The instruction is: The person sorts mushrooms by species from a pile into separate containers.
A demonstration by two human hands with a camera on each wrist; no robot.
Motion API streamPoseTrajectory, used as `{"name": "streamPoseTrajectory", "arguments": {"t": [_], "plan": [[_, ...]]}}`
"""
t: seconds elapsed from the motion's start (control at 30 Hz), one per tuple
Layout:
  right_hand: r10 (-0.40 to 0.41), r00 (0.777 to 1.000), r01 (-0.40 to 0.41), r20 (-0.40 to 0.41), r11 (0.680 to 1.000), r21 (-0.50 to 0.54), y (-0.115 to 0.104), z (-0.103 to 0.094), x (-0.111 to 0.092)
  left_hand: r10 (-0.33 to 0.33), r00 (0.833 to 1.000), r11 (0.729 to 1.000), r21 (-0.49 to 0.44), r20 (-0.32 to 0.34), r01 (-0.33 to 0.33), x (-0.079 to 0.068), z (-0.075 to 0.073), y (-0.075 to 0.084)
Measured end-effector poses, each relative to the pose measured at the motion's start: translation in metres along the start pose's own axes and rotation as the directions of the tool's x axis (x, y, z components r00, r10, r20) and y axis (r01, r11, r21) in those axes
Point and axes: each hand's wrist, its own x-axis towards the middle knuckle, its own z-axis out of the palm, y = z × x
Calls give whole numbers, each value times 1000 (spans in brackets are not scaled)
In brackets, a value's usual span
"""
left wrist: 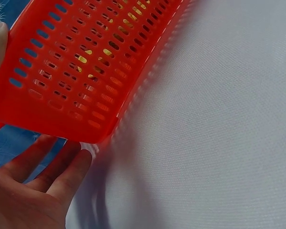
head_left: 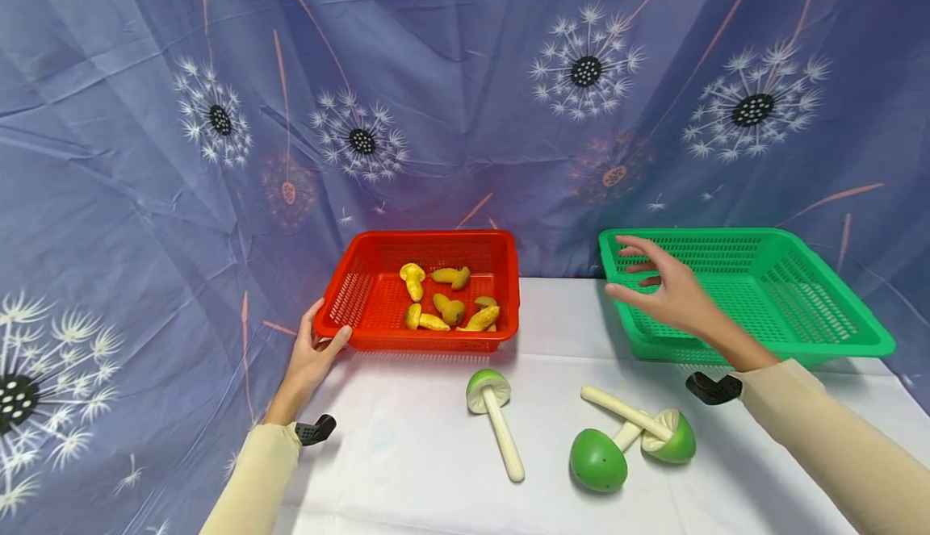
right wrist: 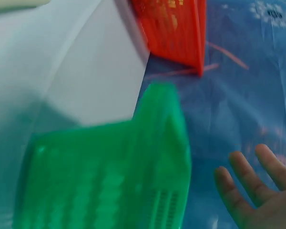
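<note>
My left hand [head_left: 308,361] grips the front left corner of a red plastic basket [head_left: 429,335], thumb at the front rim and fingers along the left side. In the left wrist view, the fingers reach under the end of the slotted basket [left wrist: 62,102]. Several small yellow toy mushrooms [head_left: 412,281] lie inside it. My right hand [head_left: 672,293] holds nothing, its fingers spread and loosely bent over the left side of a green plastic basket [head_left: 792,309]. The right wrist view shows its fingers [right wrist: 252,186] apart from the blurred green wall [right wrist: 100,167].
Three green-capped toy mushrooms lie on the white table [head_left: 407,438]: one [head_left: 501,430] in front of the red basket, and two crossing at the right, one cap-forward [head_left: 599,461], the other [head_left: 676,436] beside it. A blue dandelion-print cloth [head_left: 465,91] hangs behind and to the left.
</note>
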Motion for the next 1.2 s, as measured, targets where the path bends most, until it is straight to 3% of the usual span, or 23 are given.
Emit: {"name": "streamPoseTrajectory", "arguments": {"t": [0.27,0.43,0.67,0.83,0.93,1.2], "plan": [[70,985,-83,-157,993,-79,33,-31,-48,-17,1000,1000,-1,-11,17,-1,0,-7],[108,956,-155,-273,975,-157,52,-52,-76,-18,1000,1000,3,-12,18,-2,0,-7],[238,907,-322,-348,924,-205,71,-77,-115,-13,1000,1000,-17,-5,13,-2,1,-8],[270,856,-397,-441,890,-226,83,-79,-138,-18,1000,999,-28,-12,17,0,2,-8],[255,836,-401,-486,888,-224,90,-76,-148,-13,1000,999,-31,-16,13,0,2,-8],[292,780,-465,-553,862,-201,97,-60,-158,-12,1000,999,-35,-18,12,2,5,-7]]}}
